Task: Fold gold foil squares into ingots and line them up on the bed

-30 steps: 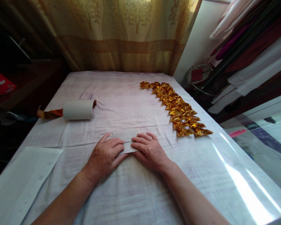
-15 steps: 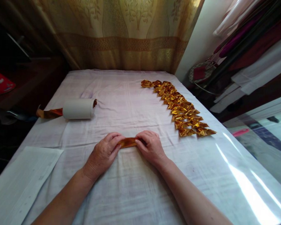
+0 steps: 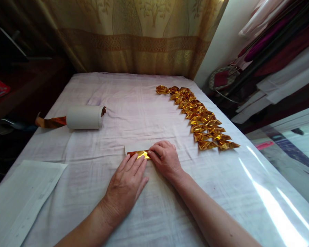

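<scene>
A small sheet of gold foil paper point(image 3: 141, 154) lies on the cloth in front of me, its shiny part folded as a narrow strip and its pale backing showing behind. Flat fingers of my left hand point(image 3: 127, 181) press on the strip's near edge, stretched out and slightly apart. At the strip's right end, my right hand point(image 3: 166, 157) has its thumb and fingers closed on the foil, covering that end. Beyond my right hand, folded gold foil pieces point(image 3: 195, 111) stand in slanting rows.
A pale roll point(image 3: 84, 117) with copper-coloured foil sticking out lies at the left. Nearer me is a white paper sheet point(image 3: 28, 195). Everything rests on a white cloth-covered surface point(image 3: 123, 96). A gold curtain point(image 3: 134, 37) hangs behind, and clothes point(image 3: 278, 72) hang at the right.
My left hand has let go of the strip's left end and now lies flat along its near edge. Pale backing now shows behind the strip. My right hand stays at the right end.
</scene>
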Motion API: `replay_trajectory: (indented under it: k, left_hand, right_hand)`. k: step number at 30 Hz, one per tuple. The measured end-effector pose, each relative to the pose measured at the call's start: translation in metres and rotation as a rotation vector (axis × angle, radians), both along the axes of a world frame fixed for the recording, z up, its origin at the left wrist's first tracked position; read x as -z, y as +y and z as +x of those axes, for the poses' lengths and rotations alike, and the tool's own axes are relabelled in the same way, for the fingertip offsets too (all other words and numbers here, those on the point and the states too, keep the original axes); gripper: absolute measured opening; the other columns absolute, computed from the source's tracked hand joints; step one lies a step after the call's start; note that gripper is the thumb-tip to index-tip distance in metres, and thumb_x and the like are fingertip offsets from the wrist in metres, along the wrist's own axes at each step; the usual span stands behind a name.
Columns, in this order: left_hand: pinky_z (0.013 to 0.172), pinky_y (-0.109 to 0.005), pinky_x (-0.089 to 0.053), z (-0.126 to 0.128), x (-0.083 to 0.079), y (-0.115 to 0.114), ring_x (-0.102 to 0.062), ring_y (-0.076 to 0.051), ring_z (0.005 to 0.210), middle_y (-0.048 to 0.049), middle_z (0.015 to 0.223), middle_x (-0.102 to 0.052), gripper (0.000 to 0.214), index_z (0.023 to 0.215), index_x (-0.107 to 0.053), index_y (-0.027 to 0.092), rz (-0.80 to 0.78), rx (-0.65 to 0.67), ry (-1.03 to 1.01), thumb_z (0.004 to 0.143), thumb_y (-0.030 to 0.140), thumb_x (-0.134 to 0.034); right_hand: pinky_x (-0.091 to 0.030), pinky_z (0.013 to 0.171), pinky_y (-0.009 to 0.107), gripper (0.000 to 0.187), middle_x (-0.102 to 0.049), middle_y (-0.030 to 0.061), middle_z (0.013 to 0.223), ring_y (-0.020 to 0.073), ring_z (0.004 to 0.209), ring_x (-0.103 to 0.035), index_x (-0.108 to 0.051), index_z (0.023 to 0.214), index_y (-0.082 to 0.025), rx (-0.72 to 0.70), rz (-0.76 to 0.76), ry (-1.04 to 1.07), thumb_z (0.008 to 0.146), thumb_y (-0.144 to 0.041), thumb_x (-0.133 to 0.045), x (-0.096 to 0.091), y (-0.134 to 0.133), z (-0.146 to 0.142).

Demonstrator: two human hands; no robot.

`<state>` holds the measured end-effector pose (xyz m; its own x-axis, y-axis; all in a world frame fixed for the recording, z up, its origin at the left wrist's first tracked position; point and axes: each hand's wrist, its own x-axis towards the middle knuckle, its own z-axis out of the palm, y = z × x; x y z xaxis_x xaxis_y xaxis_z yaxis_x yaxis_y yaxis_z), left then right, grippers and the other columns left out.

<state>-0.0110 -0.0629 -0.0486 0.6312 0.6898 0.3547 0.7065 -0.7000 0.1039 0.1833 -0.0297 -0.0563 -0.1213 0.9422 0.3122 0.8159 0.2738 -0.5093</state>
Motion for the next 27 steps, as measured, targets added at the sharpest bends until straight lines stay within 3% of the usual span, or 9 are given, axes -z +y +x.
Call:
replay_trajectory:
  k: [6,27]
  left_hand:
    - [0.107,-0.042,-0.045,0.0026,0.0092,-0.0066,-0.058,-0.028,0.125,-0.0130,0.136,-0.062,0.044,0.135,-0.054,0.013,0.021,-0.026,0.029,0.097,0.034,-0.047]
    - [0.104,-0.043,-0.046,0.0026,0.0011,-0.0037,-0.054,-0.031,0.126,-0.0101,0.135,-0.063,0.045,0.132,-0.059,0.013,-0.020,-0.029,0.052,0.096,0.037,-0.050]
  right_hand:
    - [-0.037,0.079,0.035,0.011,-0.069,0.0021,0.087,0.0200,0.089,-0.059,-0.071,0.082,-0.024,0.008,0.014,-0.019,0.091,-0.027,-0.065,0.0011,-0.0004,-0.0011]
    - [-0.039,0.084,0.037,0.010,-0.068,0.0041,0.090,0.0226,0.092,-0.057,-0.068,0.082,-0.024,0.054,0.011,-0.020,0.091,-0.028,-0.063,0.0025,-0.0014,-0.0031]
